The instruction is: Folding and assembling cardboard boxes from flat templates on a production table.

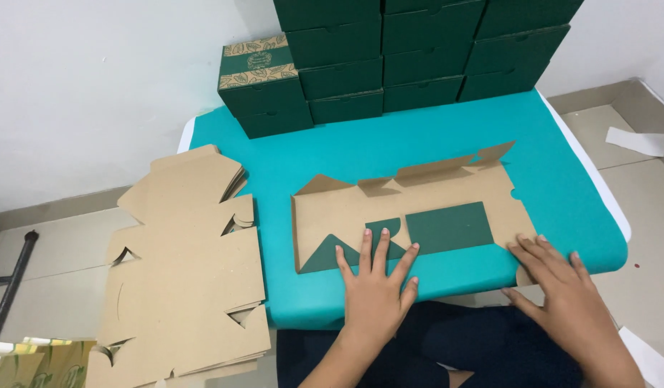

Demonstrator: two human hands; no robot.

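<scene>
1. The flat box blank (pixel 411 215) lies brown side up near the front edge of the teal table cover (pixel 332 151), its far flaps already raised a little and dark green panels folded in along the near side.
2. The left hand (pixel 375 284) rests flat on the green folded flaps, fingers spread wide, pressing rather than gripping; it has hold of nothing.
3. The right hand (pixel 562 287) lies palm down at the blank's near right corner, fingers splayed, also pinning and not clasping.
4. To crease well here, I judge that even pressure along the scored line matters, with both palms kept flat so the card does not buckle.
5. The card looks stiff, matte and kraft-brown on one face, smooth green on the other, with die-cut tabs and notches.
6. A pile of unfolded blanks (pixel 188 273) sits to the left; finished green boxes (pixel 418 50) are stacked at the back.
</scene>
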